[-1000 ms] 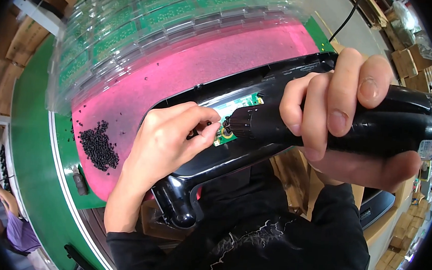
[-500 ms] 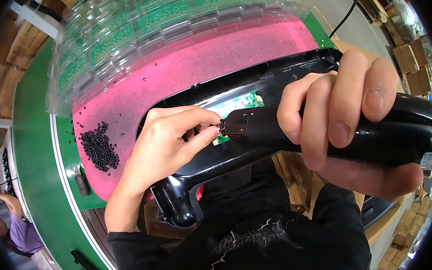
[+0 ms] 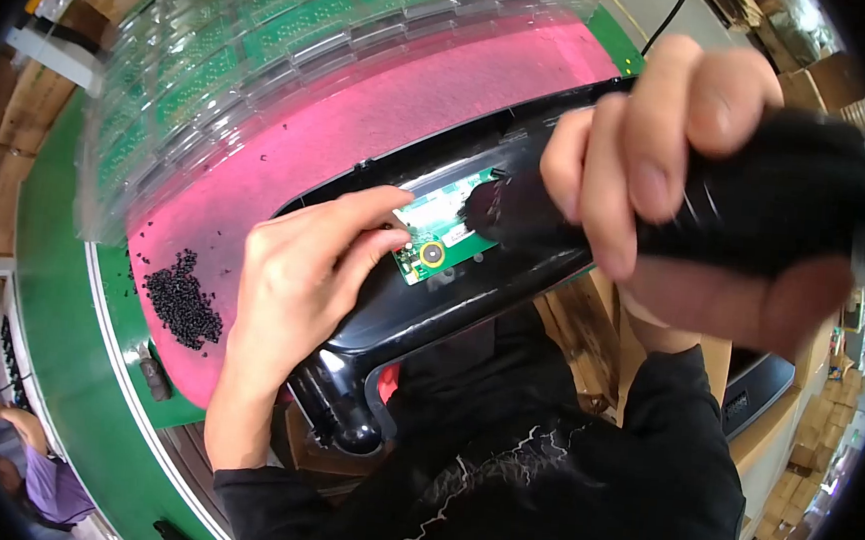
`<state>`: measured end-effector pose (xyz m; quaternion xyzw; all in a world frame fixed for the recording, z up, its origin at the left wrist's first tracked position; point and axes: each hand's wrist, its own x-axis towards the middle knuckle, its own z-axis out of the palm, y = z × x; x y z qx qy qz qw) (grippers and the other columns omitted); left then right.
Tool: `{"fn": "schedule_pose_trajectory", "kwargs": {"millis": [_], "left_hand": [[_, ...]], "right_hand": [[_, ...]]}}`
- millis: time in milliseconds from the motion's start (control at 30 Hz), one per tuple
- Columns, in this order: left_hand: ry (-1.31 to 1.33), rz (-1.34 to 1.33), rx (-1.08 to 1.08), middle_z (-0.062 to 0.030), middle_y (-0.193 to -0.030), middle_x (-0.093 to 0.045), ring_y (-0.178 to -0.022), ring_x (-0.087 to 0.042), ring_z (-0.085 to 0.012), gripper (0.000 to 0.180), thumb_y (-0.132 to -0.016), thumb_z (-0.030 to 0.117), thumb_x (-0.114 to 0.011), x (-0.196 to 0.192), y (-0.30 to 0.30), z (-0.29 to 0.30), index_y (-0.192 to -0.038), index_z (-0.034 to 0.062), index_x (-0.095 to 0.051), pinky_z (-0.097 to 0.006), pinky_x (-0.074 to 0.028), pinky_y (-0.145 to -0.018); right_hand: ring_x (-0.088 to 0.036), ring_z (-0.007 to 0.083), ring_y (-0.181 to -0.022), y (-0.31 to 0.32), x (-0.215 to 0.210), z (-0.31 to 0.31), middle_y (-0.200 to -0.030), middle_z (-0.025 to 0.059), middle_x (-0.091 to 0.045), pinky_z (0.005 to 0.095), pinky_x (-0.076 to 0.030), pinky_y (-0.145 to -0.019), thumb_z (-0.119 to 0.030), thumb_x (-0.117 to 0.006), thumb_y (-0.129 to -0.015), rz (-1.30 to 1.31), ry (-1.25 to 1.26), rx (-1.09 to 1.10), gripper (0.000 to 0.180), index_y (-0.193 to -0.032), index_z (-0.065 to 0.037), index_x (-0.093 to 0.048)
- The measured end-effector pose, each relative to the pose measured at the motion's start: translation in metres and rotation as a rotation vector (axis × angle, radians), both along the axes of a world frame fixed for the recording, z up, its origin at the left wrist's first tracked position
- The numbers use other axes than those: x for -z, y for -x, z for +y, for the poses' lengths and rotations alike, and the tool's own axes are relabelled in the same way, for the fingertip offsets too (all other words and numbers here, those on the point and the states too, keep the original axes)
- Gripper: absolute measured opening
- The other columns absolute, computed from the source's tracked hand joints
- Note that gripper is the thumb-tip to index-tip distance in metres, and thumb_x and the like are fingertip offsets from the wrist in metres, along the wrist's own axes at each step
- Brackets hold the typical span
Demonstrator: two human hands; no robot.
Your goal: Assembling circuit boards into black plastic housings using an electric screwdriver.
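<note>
My right hand is wrapped round a thick black powered screwdriver, blurred by motion. The tool's front end is over a green circuit board, hiding part of it. This board lies inside a long, shiny black plastic housing with a rounded handle-like end near my body. At the board's left edge is my left hand, its thumb and forefinger apart with nothing visible between them. A heap of small black screws lies to the left on a pink mat.
Clear plastic trays of green boards stand along the mat's far side. A small dark cylindrical piece lies on the green table. Cardboard boxes are stacked at the right. Another person in a purple sleeve is at the lower left.
My left fingers have come away from the screwdriver's tip and moved left. The screwdriver has shifted and swung in my right hand, uncovering more of the board.
</note>
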<state>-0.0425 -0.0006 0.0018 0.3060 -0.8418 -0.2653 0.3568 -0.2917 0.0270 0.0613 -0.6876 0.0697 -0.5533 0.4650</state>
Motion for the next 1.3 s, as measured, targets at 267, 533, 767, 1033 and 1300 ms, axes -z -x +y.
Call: {"fn": "schedule_pose_trajectory", "kwargs": {"millis": [267,533,767,1033,1300], "left_hand": [[-0.187,-0.083,-0.002,-0.0105,-0.074,-0.071,-0.064,-0.071,-0.0223,0.011,-0.088,0.009,-0.073,-0.001,-0.001,0.000,-0.093,0.0000,-0.068,-0.031,-0.056,-0.060],[-0.108,-0.096,0.144,-0.0087,-0.079,-0.067,-0.070,-0.066,-0.0263,0.013,-0.084,0.010,-0.074,0.003,0.001,-0.001,-0.089,0.0043,-0.063,-0.036,-0.053,-0.062],[-0.158,-0.251,0.160,-0.0120,-0.095,-0.074,-0.071,-0.068,-0.0267,0.010,-0.085,0.002,-0.070,0.009,0.000,0.000,-0.092,-0.0013,-0.064,-0.034,-0.055,-0.066],[-0.344,-0.283,0.138,-0.0121,-0.099,-0.075,-0.057,-0.064,-0.0190,0.007,-0.087,-0.001,-0.067,0.002,0.000,0.000,-0.089,-0.0014,-0.061,-0.030,-0.053,-0.057],[-0.347,-0.281,0.122,-0.0114,-0.098,-0.075,-0.055,-0.063,-0.0180,0.007,-0.089,0.001,-0.067,0.002,0.000,0.001,-0.088,-0.0024,-0.061,-0.030,-0.052,-0.055]], "right_hand": [[-0.051,0.0111,-0.052,0.005,0.027,-0.013,-0.085,0.0060,-0.054,0.0273,-0.041,-0.056,-0.054,-0.049,-0.095,-0.102,-0.161,0.281,0.055,-0.112,-0.001,-0.052],[-0.051,0.0113,-0.051,-0.001,0.034,-0.020,-0.081,0.0061,-0.054,0.0287,-0.041,-0.055,-0.050,-0.047,-0.097,-0.066,-0.161,0.359,0.050,-0.110,-0.002,-0.052],[-0.055,0.0209,-0.055,-0.016,0.021,-0.012,-0.080,0.0153,-0.058,0.0307,-0.047,-0.051,-0.038,-0.083,-0.079,-0.245,-0.548,0.427,0.056,-0.103,0.003,-0.054],[-0.056,0.0182,-0.056,-0.018,0.023,-0.017,-0.077,0.0122,-0.058,0.0295,-0.047,-0.052,-0.015,-0.077,-0.084,-0.217,-0.600,0.317,0.034,-0.104,0.002,-0.055],[-0.055,0.0146,-0.055,-0.013,0.028,-0.020,-0.076,0.0091,-0.058,0.0259,-0.045,-0.051,-0.027,-0.074,-0.086,-0.213,-0.510,0.302,0.038,-0.105,0.000,-0.056]]}}
